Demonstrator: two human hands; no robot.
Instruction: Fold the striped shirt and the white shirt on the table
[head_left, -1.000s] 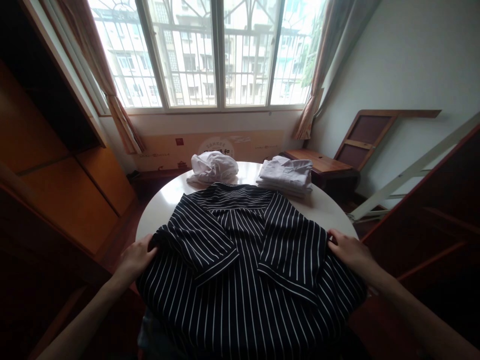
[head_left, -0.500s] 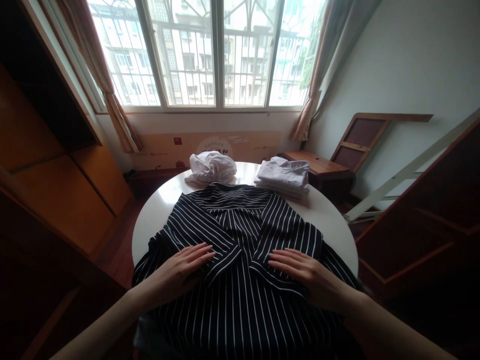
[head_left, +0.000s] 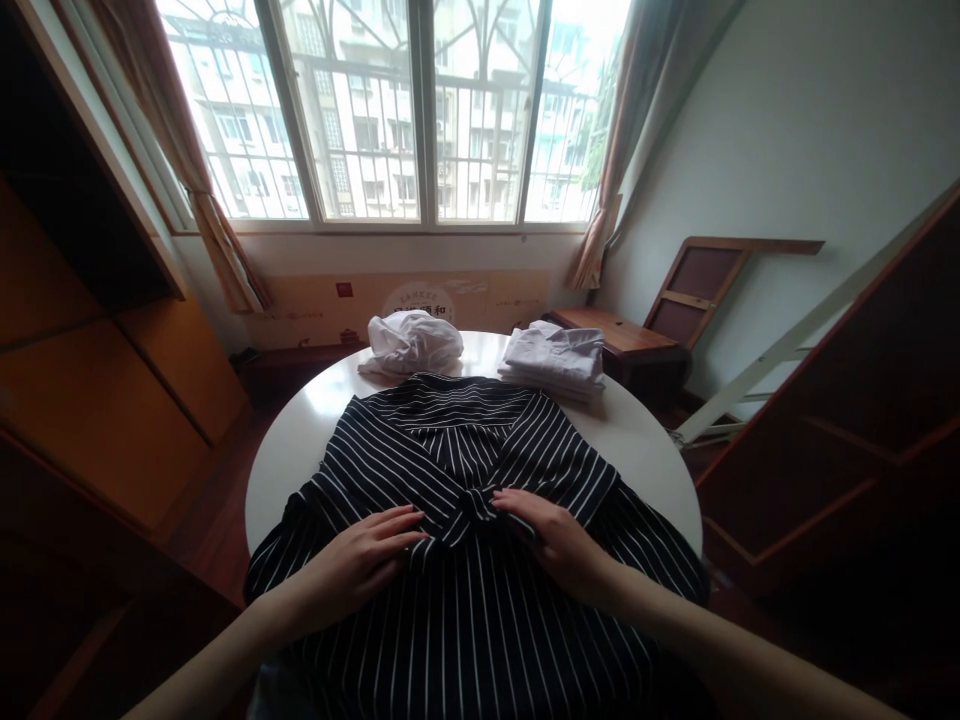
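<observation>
A black shirt with white stripes (head_left: 480, 630) lies spread with its collar end (head_left: 465, 395) away from me. Both sleeves are folded inward, and their ends meet and bunch at the middle. My left hand (head_left: 371, 555) rests on the left sleeve (head_left: 382, 460) near its cuff, fingers stretched out. At the centre, my right hand (head_left: 551, 535) has its fingers bent over the gathered end of the right sleeve (head_left: 547, 460). Its thumb is hidden underneath.
The shirt lies on a round white table (head_left: 289, 455). At its far side are a crumpled white cloth (head_left: 415, 340) and a folded white stack (head_left: 553, 355). A wooden bench (head_left: 615, 335) and a white ladder (head_left: 750, 385) stand to the right, a wooden cabinet (head_left: 97, 390) to the left.
My right hand has moved left toward the middle, taking the right sleeve's end with it to the left cuff. The left hand stays nearly in place. The view has shifted slightly.
</observation>
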